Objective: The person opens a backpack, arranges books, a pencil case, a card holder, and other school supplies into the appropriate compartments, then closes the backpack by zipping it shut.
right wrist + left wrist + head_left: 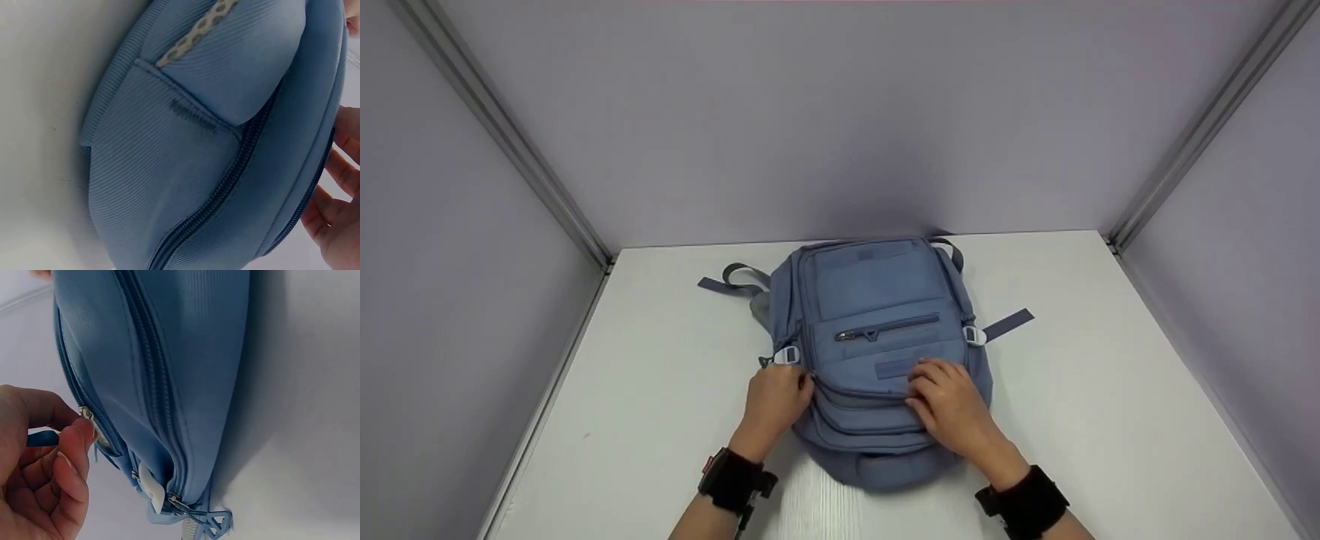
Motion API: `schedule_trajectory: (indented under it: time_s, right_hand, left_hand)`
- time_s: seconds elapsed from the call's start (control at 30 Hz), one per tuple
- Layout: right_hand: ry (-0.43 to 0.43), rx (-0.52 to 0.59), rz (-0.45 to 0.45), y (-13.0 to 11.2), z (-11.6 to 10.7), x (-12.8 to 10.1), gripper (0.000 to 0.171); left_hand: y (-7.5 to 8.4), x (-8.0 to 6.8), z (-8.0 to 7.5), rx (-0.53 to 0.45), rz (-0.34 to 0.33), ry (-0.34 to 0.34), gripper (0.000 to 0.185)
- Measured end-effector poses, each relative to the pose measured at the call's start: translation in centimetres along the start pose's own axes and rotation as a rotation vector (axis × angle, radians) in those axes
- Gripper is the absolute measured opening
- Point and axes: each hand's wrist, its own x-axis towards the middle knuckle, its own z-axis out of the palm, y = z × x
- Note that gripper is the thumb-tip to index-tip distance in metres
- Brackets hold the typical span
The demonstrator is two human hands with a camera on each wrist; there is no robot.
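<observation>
A blue backpack [877, 285] lies front side up on the white table, its top toward the back wall. At its left edge my left hand [780, 394] pinches a zipper pull [89, 417] of the front pocket between thumb and fingers; a blue tab shows inside that hand. My right hand [949, 401] grips the front pocket's lower right edge, fingers bent over the front and thumb below the zipper line [298, 211]. Beside the left hand, a white buckle [787, 355] and a triangular zipper pull [216, 524] hang at the bag's side.
Loose straps reach out over the table, one at the left [727, 286] and one at the right [1009, 324]. A closed zipper [889, 327] crosses the upper front. Grey panels with metal corner posts [1125, 217] enclose the white table [1110, 420] at the back and sides.
</observation>
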Motion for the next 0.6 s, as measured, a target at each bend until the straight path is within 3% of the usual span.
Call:
schedule_trajectory:
  time_s: [0.6]
  right_hand:
    - [-0.003,0.025,-0.002,0.0,0.0,0.0,0.014]
  left_hand:
    - [-1.5,3.8,1.6,0.044,-0.097,0.024,0.032]
